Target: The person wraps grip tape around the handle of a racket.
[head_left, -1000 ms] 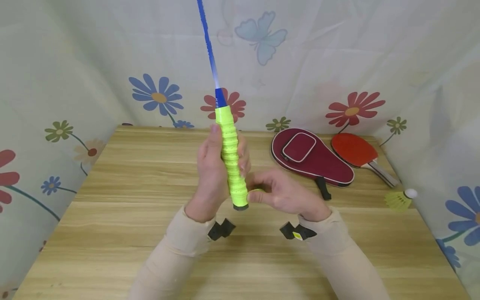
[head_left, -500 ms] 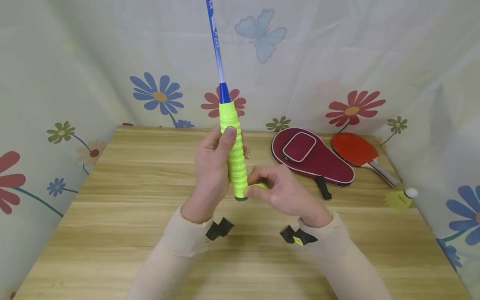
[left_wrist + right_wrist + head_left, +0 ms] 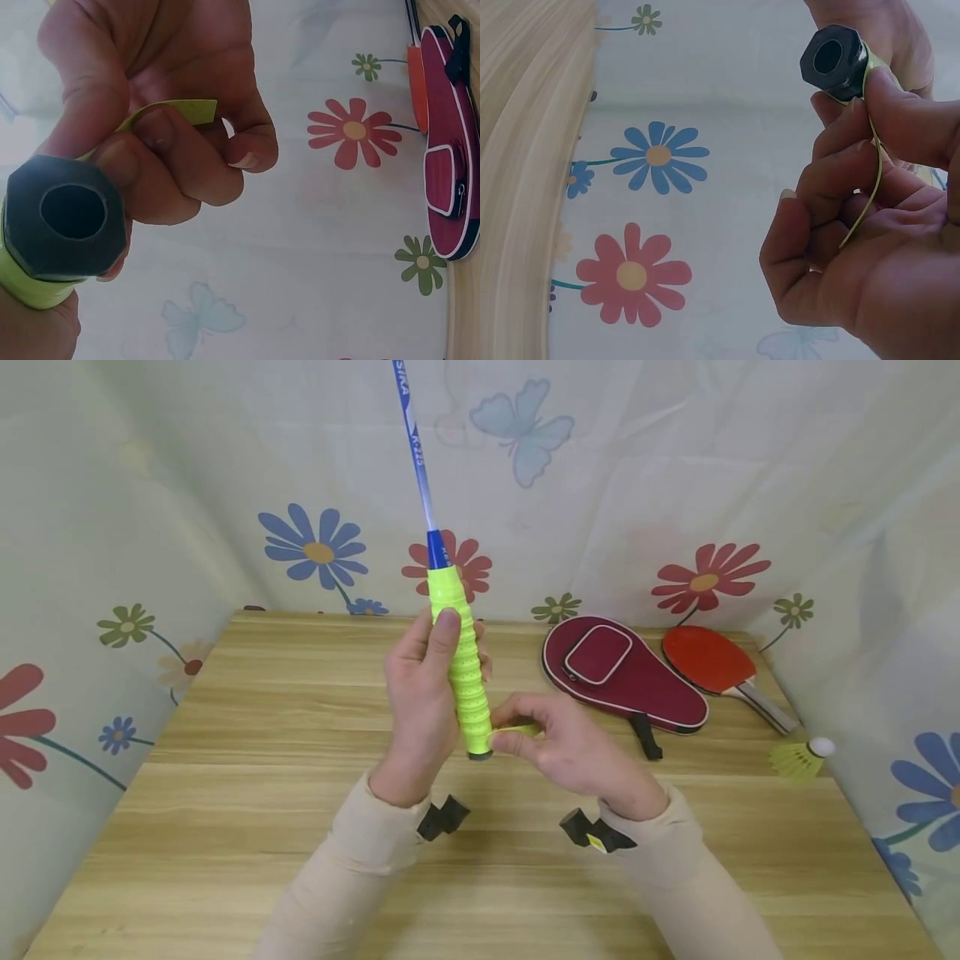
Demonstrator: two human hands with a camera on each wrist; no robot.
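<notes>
A badminton racket with a blue shaft [image 3: 417, 452] stands tilted upright over the table, its head out of view. Yellow-green grip tape wraps its ribbed handle [image 3: 467, 672]. My left hand [image 3: 422, 693] grips the handle, thumb lying along its front. At the handle's lower end, my right hand [image 3: 558, 739] pinches the loose end of the grip tape [image 3: 521, 729] between thumb and fingers. That free tail [image 3: 180, 109] runs across the curled fingers in the left wrist view. The black octagonal butt cap [image 3: 832, 61], with a round hollow, faces the right wrist camera.
On the wooden table [image 3: 247, 760] lies a maroon paddle case [image 3: 637, 681] with a black strap [image 3: 646, 737]. Right of it are a red table tennis paddle [image 3: 708, 658] and a yellow shuttlecock [image 3: 799, 761]. A flower-printed curtain [image 3: 600, 510] hangs behind the table.
The racket shifts right, then slightly back left, and its handle end sits higher than before. The left thumb now lies across the handle's front. The right hand keeps its pinch on the tape.
</notes>
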